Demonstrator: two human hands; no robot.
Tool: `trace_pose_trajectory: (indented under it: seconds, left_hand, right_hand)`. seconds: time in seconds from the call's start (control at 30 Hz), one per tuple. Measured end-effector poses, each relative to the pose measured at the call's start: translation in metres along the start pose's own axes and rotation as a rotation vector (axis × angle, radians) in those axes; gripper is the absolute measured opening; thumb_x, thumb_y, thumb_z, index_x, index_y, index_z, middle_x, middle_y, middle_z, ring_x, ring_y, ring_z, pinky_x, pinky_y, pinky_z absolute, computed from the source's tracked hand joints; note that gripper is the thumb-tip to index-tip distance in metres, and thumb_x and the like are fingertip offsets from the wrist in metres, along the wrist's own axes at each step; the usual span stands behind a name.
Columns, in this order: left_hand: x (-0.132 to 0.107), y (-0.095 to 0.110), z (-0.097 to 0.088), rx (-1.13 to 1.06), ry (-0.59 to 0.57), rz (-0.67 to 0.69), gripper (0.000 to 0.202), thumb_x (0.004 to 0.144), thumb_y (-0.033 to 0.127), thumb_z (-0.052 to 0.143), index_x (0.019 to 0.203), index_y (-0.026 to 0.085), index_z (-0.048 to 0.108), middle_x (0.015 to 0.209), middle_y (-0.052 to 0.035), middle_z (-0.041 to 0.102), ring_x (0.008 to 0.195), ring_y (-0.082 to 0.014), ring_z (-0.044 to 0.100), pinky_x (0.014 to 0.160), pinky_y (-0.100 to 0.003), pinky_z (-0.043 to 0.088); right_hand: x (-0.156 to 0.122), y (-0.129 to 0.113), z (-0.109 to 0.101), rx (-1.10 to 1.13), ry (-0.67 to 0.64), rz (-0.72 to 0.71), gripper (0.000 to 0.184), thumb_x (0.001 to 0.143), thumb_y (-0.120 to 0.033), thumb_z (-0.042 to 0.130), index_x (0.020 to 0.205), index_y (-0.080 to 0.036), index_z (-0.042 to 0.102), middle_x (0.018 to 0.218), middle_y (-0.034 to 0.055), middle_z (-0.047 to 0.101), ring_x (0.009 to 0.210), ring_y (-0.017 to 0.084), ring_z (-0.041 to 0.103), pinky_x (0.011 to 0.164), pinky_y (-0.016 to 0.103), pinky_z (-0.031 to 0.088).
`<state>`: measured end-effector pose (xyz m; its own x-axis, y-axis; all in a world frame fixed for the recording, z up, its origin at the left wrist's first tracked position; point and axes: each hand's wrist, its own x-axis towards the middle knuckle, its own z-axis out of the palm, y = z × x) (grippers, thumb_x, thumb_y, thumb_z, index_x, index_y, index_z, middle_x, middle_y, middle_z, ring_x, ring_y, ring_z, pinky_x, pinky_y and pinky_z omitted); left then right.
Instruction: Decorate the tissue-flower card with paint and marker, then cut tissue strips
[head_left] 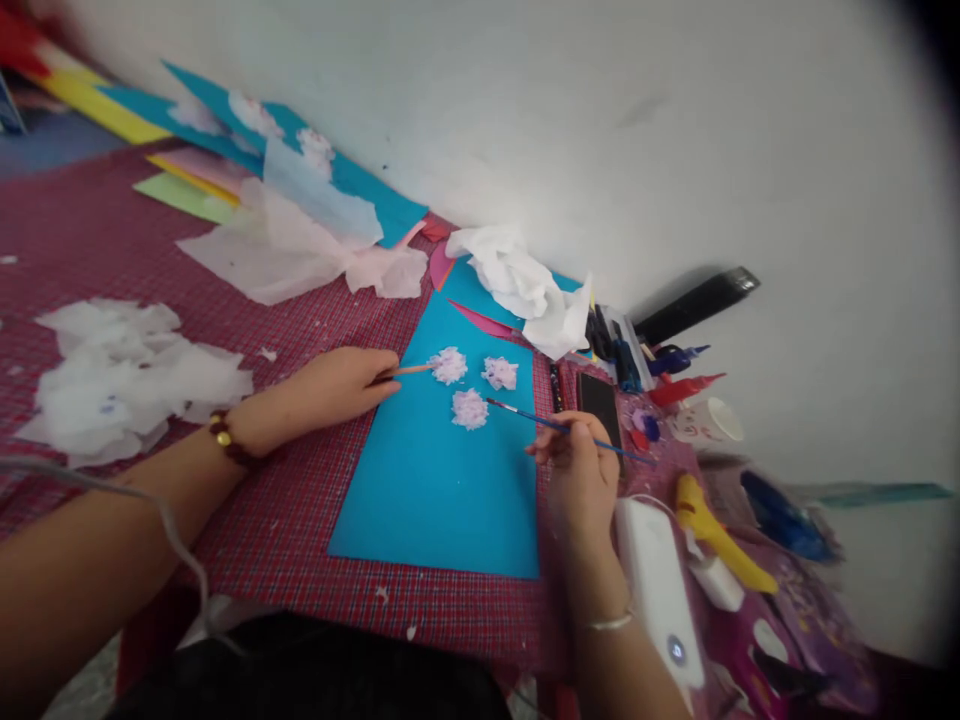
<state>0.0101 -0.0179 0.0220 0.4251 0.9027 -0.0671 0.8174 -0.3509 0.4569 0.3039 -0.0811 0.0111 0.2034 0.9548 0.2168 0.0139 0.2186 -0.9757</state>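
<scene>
- Head view: the left hand (341, 385) grasps a thin stick (414, 370) between thumb and fingers, over the left edge of a blue sheet (442, 490).
- The stick's far end reaches the left edge of the upper-left cluster (449, 366), a pale lilac puff of shredded paper; whether it presses on the puff cannot be told.
- The right hand (581, 475) pinches a blue paintbrush (555, 424) near the middle of its handle, the thumb on top and the bristles pointing left.
- The brush tip sits at the right edge of the lower cluster (470, 409) — touching or just beside it, the view does not settle which.
- A third puff, the right-hand cluster (499, 373), lies near the other two; all three rest on the upper half of the sheet, set in a triangle.
- The sheet lies flat on a red checked cloth (300, 540) dotted with white scraps.
- Left of the left hand lies a heap of white tissue (120, 380); beyond the sheet's far end sits a crumpled white paper (510, 275).
- To the right of the sheet are a dark flat object (598, 405), a paper cup (709, 425) and a white device (660, 590) — the last just beside the right wrist.
</scene>
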Motion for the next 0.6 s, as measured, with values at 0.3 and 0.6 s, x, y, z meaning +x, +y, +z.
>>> trace_pose_trajectory:
  seconds: [0.3, 0.6]
  left_hand:
    - [0.0018, -0.0061, 0.0026, 0.008, 0.000, 0.052, 0.024, 0.093, 0.038, 0.046, 0.074, 0.023, 0.045, 0.071, -0.0014, 0.059, 0.064, -0.0182, 0.057, 0.060, -0.029, 0.034]
    - [0.0013, -0.0079, 0.0048, 0.024, 0.006, 0.062, 0.026, 0.093, 0.040, 0.047, 0.074, 0.023, 0.044, 0.071, -0.0020, 0.060, 0.061, -0.0175, 0.055, 0.058, -0.029, 0.033]
  right_hand:
    - [0.0042, -0.0025, -0.0014, -0.010, 0.010, -0.042, 0.019, 0.094, -0.036, 0.057, 0.092, -0.020, 0.067, 0.072, -0.0014, 0.070, 0.052, 0.011, 0.059, 0.053, 0.024, 0.048]
    - [0.0011, 0.0013, 0.0019, -0.163, -0.107, -0.044, 0.033, 0.100, -0.042, 0.048, 0.112, -0.020, 0.070, 0.082, 0.0045, 0.076, 0.078, 0.018, 0.071, 0.067, 0.032, 0.054]
